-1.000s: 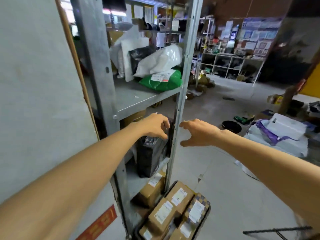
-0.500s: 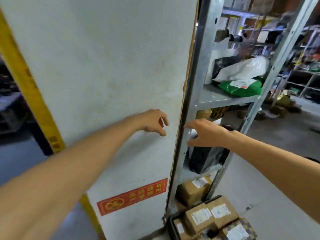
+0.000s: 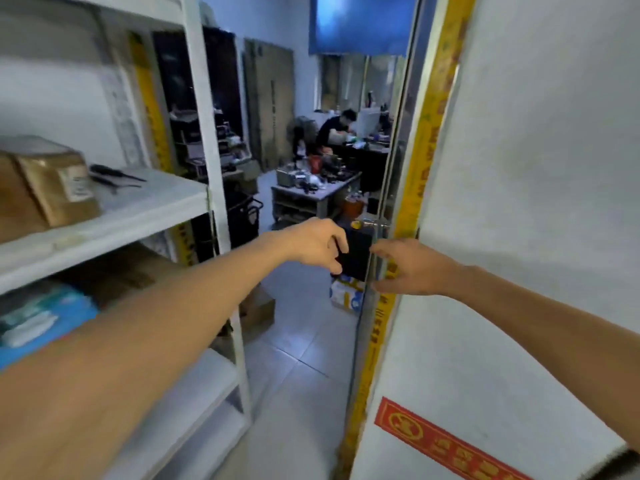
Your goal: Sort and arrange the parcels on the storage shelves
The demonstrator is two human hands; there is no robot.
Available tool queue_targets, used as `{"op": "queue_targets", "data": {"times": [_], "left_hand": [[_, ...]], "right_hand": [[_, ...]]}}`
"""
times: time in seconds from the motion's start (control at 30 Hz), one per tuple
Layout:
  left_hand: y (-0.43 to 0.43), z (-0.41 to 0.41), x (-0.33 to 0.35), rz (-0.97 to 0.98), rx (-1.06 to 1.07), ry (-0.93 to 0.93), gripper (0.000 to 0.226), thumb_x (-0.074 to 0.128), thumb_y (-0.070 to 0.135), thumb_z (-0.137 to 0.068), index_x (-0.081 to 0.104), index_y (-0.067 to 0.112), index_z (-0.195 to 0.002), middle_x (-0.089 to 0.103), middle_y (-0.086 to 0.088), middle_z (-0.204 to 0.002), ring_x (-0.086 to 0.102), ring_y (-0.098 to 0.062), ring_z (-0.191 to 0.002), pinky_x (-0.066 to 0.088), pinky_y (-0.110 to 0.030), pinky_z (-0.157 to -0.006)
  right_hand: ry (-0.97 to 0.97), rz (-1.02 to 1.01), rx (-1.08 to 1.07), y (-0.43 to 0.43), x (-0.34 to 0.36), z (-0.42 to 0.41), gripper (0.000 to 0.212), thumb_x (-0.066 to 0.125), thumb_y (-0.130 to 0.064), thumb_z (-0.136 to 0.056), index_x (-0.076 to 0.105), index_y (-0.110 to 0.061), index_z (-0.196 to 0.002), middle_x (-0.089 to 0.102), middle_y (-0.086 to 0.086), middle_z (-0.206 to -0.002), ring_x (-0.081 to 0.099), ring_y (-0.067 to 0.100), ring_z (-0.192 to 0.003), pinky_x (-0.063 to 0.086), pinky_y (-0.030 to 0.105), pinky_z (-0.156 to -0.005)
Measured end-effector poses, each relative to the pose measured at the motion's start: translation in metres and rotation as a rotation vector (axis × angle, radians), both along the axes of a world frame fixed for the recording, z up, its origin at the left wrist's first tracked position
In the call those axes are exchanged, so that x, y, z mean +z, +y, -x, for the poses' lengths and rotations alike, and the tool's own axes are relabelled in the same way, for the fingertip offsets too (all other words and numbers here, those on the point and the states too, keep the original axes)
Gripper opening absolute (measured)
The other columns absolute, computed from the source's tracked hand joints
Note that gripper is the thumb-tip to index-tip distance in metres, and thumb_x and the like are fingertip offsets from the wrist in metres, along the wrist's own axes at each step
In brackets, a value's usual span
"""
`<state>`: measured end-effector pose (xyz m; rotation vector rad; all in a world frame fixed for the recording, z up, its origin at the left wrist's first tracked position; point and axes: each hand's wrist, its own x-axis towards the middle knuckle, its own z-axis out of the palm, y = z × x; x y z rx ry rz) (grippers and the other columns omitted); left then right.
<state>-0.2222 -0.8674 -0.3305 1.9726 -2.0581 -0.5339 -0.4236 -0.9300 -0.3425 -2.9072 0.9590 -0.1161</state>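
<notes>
A white storage shelf (image 3: 145, 216) stands at the left. On its upper board sits a brown cardboard parcel (image 3: 55, 188) with a white label. The board below holds a blue and white package (image 3: 41, 317) and a brown box (image 3: 121, 275). My left hand (image 3: 311, 244) and my right hand (image 3: 408, 268) reach forward at mid-frame, fingers loosely curled, holding nothing. Both hover in front of a black lock plate (image 3: 356, 252) on a glass door, apart from the parcels.
A white wall panel (image 3: 519, 202) with a yellow edge strip and a red sticker (image 3: 446, 445) fills the right. A cardboard box (image 3: 258, 306) and a white pack (image 3: 346, 297) lie on the tiled floor. Beyond the glass, a person sits at a cluttered desk (image 3: 311, 188).
The view has swung left, away from the metal rack and its parcels, past the white panel to the white shelf and doorway. Both hands keep the same empty, outstretched pose.
</notes>
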Motion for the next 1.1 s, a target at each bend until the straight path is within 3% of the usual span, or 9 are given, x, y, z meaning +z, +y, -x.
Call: {"op": "queue_targets", "data": {"times": [0.07, 0.13, 0.3, 0.6, 0.77, 0.87, 1.1], "left_hand": [[0.039, -0.039, 0.001, -0.014, 0.135, -0.019, 0.042, 0.078, 0.027, -0.081, 0.06, 0.019, -0.119, 0.063, -0.001, -0.111, 0.063, -0.022, -0.097, 0.054, -0.039, -0.086], [0.087, -0.071, 0.002, -0.028, 0.273, -0.019, 0.043, 0.077, 0.026, -0.081, 0.061, 0.017, -0.119, 0.059, 0.001, -0.109, 0.061, -0.019, -0.098, 0.052, -0.037, -0.09], [0.221, -0.122, -0.005, -0.04, 0.62, -0.042, 0.043, 0.081, 0.02, -0.075, 0.065, 0.012, -0.114, 0.068, -0.006, -0.104, 0.065, -0.024, -0.095, 0.054, -0.037, -0.086], [0.417, -0.133, -0.02, -0.133, 1.098, -0.078, 0.041, 0.079, 0.025, -0.077, 0.065, 0.016, -0.114, 0.069, -0.003, -0.105, 0.061, -0.017, -0.093, 0.049, -0.032, -0.086], [0.474, -0.138, -0.004, -0.042, 1.249, -0.098, 0.035, 0.08, 0.022, -0.072, 0.069, 0.018, -0.105, 0.07, 0.002, -0.094, 0.064, -0.016, -0.087, 0.05, -0.024, -0.074], [0.5, -0.151, 0.016, -0.024, 1.29, -0.114, 0.037, 0.081, 0.023, -0.073, 0.068, 0.02, -0.108, 0.069, 0.001, -0.1, 0.062, -0.016, -0.089, 0.05, -0.03, -0.081], [0.572, -0.189, 0.033, 0.018, 1.347, -0.183, 0.038, 0.077, 0.025, -0.079, 0.064, 0.02, -0.114, 0.069, 0.002, -0.106, 0.058, -0.014, -0.092, 0.043, -0.025, -0.073]], "right_hand": [[0.017, 0.017, 0.113, 0.007, 0.006, -0.042, 0.073, 0.071, -0.049, -0.079, 0.046, -0.013, -0.137, 0.057, 0.007, -0.132, 0.055, 0.023, -0.118, 0.048, 0.041, -0.096], [0.026, 0.019, 0.222, 0.02, 0.009, -0.083, 0.078, 0.07, -0.052, -0.079, 0.041, -0.016, -0.142, 0.052, 0.005, -0.137, 0.05, 0.021, -0.123, 0.046, 0.038, -0.099], [0.043, 0.005, 0.508, 0.089, 0.011, -0.179, 0.077, 0.07, -0.048, -0.081, 0.037, -0.019, -0.144, 0.047, 0.003, -0.142, 0.045, 0.02, -0.128, 0.043, 0.037, -0.103], [-0.049, 0.013, 0.912, 0.242, 0.026, -0.273, 0.066, 0.07, -0.048, -0.078, 0.045, -0.023, -0.134, 0.053, 0.002, -0.132, 0.049, 0.017, -0.112, 0.047, 0.037, -0.094], [-0.078, 0.03, 1.003, 0.292, 0.035, -0.289, 0.07, 0.069, -0.048, -0.08, 0.044, -0.018, -0.138, 0.051, 0.003, -0.136, 0.05, 0.02, -0.119, 0.045, 0.036, -0.097], [-0.082, 0.031, 1.028, 0.317, 0.044, -0.304, 0.069, 0.07, -0.047, -0.08, 0.045, -0.017, -0.136, 0.053, 0.004, -0.134, 0.052, 0.02, -0.116, 0.046, 0.037, -0.095], [-0.127, 0.026, 1.089, 0.384, 0.063, -0.355, 0.068, 0.071, -0.048, -0.077, 0.048, -0.021, -0.135, 0.054, 0.0, -0.134, 0.052, 0.018, -0.115, 0.046, 0.033, -0.094]]}}
